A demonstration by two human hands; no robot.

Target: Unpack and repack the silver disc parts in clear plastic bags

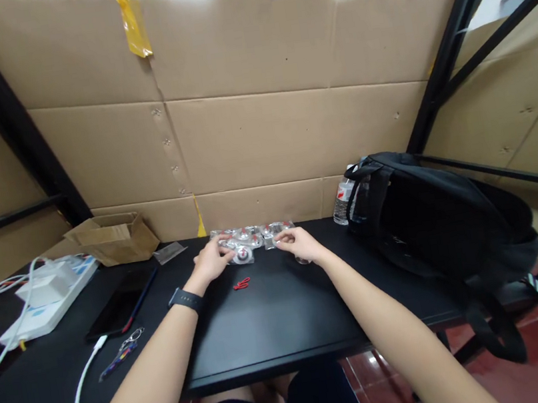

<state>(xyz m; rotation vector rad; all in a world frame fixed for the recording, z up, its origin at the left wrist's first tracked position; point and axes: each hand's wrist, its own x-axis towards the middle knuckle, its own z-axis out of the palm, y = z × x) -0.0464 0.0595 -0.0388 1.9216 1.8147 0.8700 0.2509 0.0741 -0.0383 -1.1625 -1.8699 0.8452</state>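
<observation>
Several small clear plastic packets [244,233] lie in a cluster at the back of the black desk; each seems to hold a round white piece with red on it. My left hand [211,260] rests at the left of the cluster, thumb and fingers apart, touching the nearest packet [242,254]. At the right end, my right hand [301,244] has its thumb and fingertips together at the edge of a clear packet [270,242]. A small round item [302,260] shows partly beneath that hand. Red-handled small scissors [241,284] lie in front of the packets.
A black backpack [433,217] and a water bottle [341,203] stand at right. To the left are a paper bag [115,239], a dark tablet [121,303], a keychain [122,351], and a white power strip [54,304] with cables. Cardboard [249,137] walls the back.
</observation>
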